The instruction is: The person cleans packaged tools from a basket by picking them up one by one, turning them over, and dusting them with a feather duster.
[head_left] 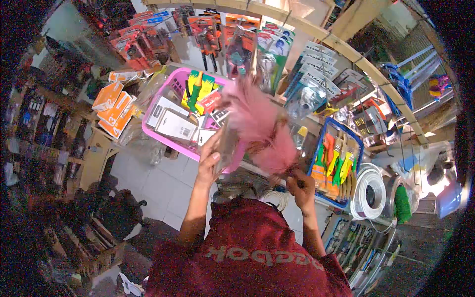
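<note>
My right hand (pixel 301 187) is closed round the dark handle of a pink feather duster (pixel 269 131), whose head is smeared by motion. My left hand (pixel 210 157) grips a greyish, see-through packet (pixel 228 148); its contents are too blurred to tell. Both are held up over the counter, and the duster's head partly covers the packet's right side. Behind my left hand stands a pink plastic basket (pixel 151 129) with boxed and carded goods, among them a green-handled tool (pixel 195 94) on a yellow and green card.
Right of the duster, a blue tray (pixel 360 143) holds several paintbrushes (pixel 330 166). Coiled white hose (pixel 369 192) lies beyond it. Carded tools (pixel 205 37) hang along the back below a wooden rail (pixel 297 24). Orange boxes (pixel 115 110) stand left of the basket.
</note>
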Motion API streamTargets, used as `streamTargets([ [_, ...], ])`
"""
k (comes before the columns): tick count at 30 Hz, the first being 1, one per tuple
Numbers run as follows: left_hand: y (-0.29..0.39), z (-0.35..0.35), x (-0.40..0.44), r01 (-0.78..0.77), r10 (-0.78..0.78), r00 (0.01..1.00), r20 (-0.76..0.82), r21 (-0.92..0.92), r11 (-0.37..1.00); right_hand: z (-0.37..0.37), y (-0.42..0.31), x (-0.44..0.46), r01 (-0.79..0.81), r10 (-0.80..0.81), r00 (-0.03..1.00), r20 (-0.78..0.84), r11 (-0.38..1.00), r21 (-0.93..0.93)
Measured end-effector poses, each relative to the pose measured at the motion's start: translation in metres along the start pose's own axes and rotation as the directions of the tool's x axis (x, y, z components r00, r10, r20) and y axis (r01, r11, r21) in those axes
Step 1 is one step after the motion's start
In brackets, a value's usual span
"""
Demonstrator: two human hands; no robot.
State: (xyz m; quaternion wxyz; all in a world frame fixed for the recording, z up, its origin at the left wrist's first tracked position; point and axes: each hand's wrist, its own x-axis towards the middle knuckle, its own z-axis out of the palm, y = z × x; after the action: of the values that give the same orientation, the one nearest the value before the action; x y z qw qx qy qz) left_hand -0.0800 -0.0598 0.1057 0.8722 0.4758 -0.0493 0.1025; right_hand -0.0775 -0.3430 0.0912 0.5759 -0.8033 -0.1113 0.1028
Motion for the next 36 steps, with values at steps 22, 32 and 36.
streamTargets([
  [22,0.023,-0.116,-0.027,0.062,-0.062,0.998,0.004,-0.037,0.997,0.045,-0.043,0.045,0.199,-0.184,0.953,0.242,0.979,-0.04],
  [32,0.045,-0.138,-0.006,0.049,-0.051,0.988,0.144,0.017,0.999,0.085,-0.046,0.045,0.074,-0.081,0.994,0.08,0.994,0.081],
  [36,0.069,-0.131,0.001,0.055,-0.063,0.977,0.206,0.045,0.997,0.093,-0.049,0.039,0.039,-0.042,0.998,0.056,0.998,0.041],
])
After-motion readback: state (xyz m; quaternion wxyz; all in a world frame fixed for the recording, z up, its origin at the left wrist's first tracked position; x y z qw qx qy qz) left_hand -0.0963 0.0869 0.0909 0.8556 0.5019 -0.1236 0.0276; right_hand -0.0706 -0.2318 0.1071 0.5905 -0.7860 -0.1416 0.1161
